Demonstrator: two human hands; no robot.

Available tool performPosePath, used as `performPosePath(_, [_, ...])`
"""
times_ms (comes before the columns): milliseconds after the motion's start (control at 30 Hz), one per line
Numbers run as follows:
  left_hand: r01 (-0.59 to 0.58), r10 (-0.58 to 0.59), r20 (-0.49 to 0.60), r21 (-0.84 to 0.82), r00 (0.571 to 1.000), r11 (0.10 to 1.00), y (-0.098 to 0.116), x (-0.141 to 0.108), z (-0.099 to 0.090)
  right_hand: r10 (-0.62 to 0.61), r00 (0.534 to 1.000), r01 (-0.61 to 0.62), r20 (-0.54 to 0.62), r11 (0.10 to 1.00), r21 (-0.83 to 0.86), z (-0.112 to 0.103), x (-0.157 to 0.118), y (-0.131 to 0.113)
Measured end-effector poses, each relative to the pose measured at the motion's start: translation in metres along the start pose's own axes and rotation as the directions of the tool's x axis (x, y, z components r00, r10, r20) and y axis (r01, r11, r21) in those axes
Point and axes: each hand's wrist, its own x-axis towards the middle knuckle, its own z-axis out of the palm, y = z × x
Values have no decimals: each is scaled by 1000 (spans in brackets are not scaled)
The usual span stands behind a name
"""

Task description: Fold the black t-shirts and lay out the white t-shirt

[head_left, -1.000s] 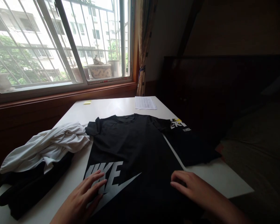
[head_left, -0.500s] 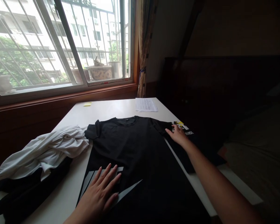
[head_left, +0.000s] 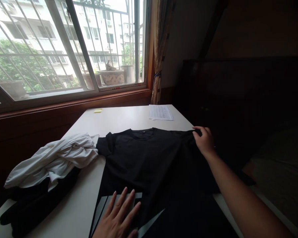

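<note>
The black short-sleeved T-shirt with grey print [head_left: 144, 162] is lying front up on the white rectangular table [head_left: 119, 115], collar toward the window [head_left: 109, 43]. The crumpled white cloth [head_left: 49, 158] is resting on black fabric [head_left: 39, 201] at the left; the printed white paper sheets [head_left: 161, 113] are lying beyond the collar.

Step in hand, as judged: the right sleeve side is being drawn outward. The right hand [head_left: 205, 142] is pinching the sleeve's outer edge, thumb and index finger narrow. The left hand [head_left: 116, 218] is pressing flat on the grey print, fingers spread wide and gripping nothing. Any further pull is calling for a firm pinch and steady left-palm pressure, since diagonal creases are running from the sleeve across the chest.

Compared with the earlier frame, the sleeve is now extending farther outward, and the white-and-yellow print beside it is no longer showing. The left hand is staying on the grey print.
</note>
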Motion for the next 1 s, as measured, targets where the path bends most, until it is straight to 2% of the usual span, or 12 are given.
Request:
performPosePath(133, [-64,63,-27,-76,998,995,17,11,1,30,999,-31,-15,997,-67,-23,4,24])
performPosePath(167, [-65,64,-9,-134,998,989,16,15,-2,56,998,-56,-8,994,-93,-27,3,31])
performPosePath(233, [9,7,57,-275,998,961,4,23,-12,113,994,-110,9,981,-159,-30,-2,45])
performPosePath(300, [174,-125,150,-380,981,908,-22,35,-22,168,985,-156,35,962,-225,-29,-11,55])
performPosePath(400, [371,-328,174,-400,929,838,-81,56,-22,240,966,-204,97,935,-289,-24,-27,63])
performPosePath(467, [473,-448,157,-360,880,804,-127,69,-7,289,949,-241,124,922,-304,-20,-35,64])
performPosePath(533, [542,-510,182,-299,840,786,-170,80,17,327,936,-277,133,913,-299,-17,-40,65])
performPosePath(633, [622,-572,251,-222,781,751,-218,92,55,339,933,-302,124,920,-249,-17,-42,68])
performPosePath(700, [628,-564,291,-221,773,746,-238,98,73,312,944,-288,109,938,-194,-19,-41,73])
performPosePath(800, [625,-533,355,-235,768,745,-253,104,87,275,957,-261,98,956,-136,-24,-40,85])
performPosePath(900, [631,-518,400,-234,756,740,-259,106,91,278,956,-268,96,958,-105,-27,-41,96])
performPosePath(1000, [631,-509,416,-242,754,737,-264,104,86,302,950,-298,79,953,-56,-27,-42,102])
